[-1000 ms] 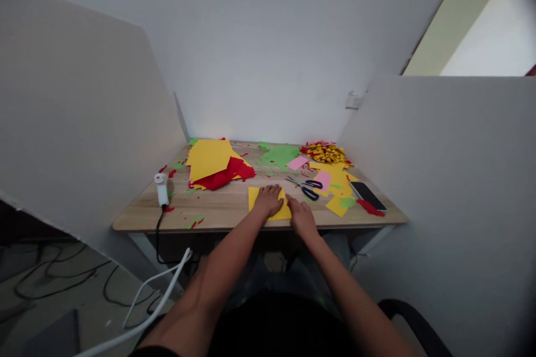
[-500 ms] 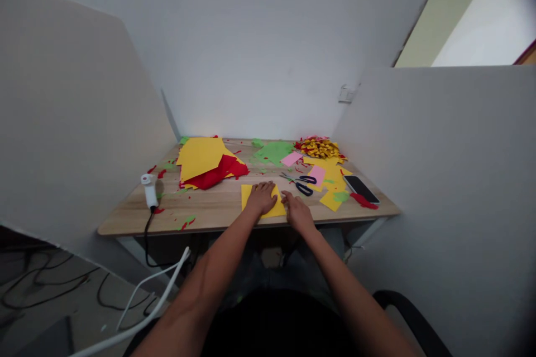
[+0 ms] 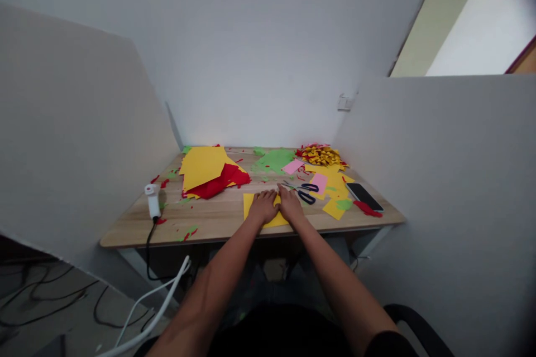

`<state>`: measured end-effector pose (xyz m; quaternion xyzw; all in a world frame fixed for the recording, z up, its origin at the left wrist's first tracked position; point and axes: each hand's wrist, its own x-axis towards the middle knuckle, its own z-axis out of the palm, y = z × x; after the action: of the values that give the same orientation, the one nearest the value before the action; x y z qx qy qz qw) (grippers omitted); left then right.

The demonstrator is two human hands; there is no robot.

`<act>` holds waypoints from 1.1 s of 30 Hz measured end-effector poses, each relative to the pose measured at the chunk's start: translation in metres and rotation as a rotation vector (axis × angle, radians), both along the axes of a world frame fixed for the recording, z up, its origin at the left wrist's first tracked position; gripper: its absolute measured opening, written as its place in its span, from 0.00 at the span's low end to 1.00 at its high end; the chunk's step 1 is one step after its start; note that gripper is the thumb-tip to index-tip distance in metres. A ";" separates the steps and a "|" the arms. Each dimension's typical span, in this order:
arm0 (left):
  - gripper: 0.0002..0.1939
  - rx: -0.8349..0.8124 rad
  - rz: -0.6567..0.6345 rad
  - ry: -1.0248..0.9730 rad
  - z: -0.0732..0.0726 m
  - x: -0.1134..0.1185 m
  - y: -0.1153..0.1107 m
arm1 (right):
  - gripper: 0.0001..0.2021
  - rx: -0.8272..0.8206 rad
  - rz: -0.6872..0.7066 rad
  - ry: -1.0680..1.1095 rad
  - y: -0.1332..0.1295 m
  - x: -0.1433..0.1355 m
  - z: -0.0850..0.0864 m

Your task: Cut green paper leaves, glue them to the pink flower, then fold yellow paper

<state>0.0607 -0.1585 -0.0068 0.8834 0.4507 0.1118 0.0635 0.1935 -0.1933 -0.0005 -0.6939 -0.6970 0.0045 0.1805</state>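
A yellow sheet of paper lies at the desk's front edge, partly covered by both hands. My left hand rests flat on it, fingers pointing away from me. Beside it, with the thumbs close together, my right hand lies on the sheet's right part with its fingers stretched forward. Just right of that hand sits a pair of scissors with dark handles, its blades pointing left. Whatever part of the sheet lies under the palms is hidden.
Yellow sheets and red paper are stacked at left. Green paper, pink pieces and a heap of folded yellow pieces lie farther back. A phone is at right, a white corded device at left.
My right hand has moved left onto the yellow sheet, up against my left hand. My left hand stays on the paper. The camera view has tilted slightly upward.
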 end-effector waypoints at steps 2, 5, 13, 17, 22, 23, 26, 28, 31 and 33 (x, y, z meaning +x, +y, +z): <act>0.30 0.000 -0.001 -0.001 -0.001 0.000 0.000 | 0.36 0.005 0.008 -0.014 0.000 0.001 -0.003; 0.30 -0.007 -0.002 0.000 -0.002 0.000 0.001 | 0.36 0.003 0.016 -0.033 0.001 0.004 -0.006; 0.31 -0.018 0.002 0.010 0.000 0.001 -0.001 | 0.36 0.004 0.030 -0.078 0.004 0.003 -0.001; 0.31 -0.016 0.009 0.012 0.002 0.000 -0.003 | 0.34 0.011 0.035 -0.094 -0.004 0.004 -0.003; 0.31 -0.022 0.006 0.008 0.002 0.000 -0.004 | 0.33 0.031 0.053 -0.103 -0.026 0.009 -0.009; 0.31 -0.025 0.006 0.007 0.002 0.000 -0.004 | 0.33 0.033 0.056 -0.104 -0.031 0.010 -0.010; 0.31 -0.037 0.007 0.005 0.003 0.000 -0.004 | 0.33 0.039 0.071 -0.105 -0.046 0.012 -0.011; 0.31 -0.042 0.007 0.003 0.004 0.001 -0.004 | 0.33 0.046 0.085 -0.101 -0.056 0.013 -0.011; 0.32 -0.046 0.005 -0.001 0.005 0.001 -0.005 | 0.34 0.061 0.103 -0.085 -0.075 0.013 -0.012; 0.32 -0.048 0.004 -0.001 0.005 0.002 -0.005 | 0.34 0.072 0.112 -0.074 -0.090 0.013 -0.013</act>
<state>0.0626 -0.1632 -0.0022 0.8806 0.4550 0.1018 0.0848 0.2068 -0.2831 -0.0135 -0.6465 -0.7408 -0.0362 0.1788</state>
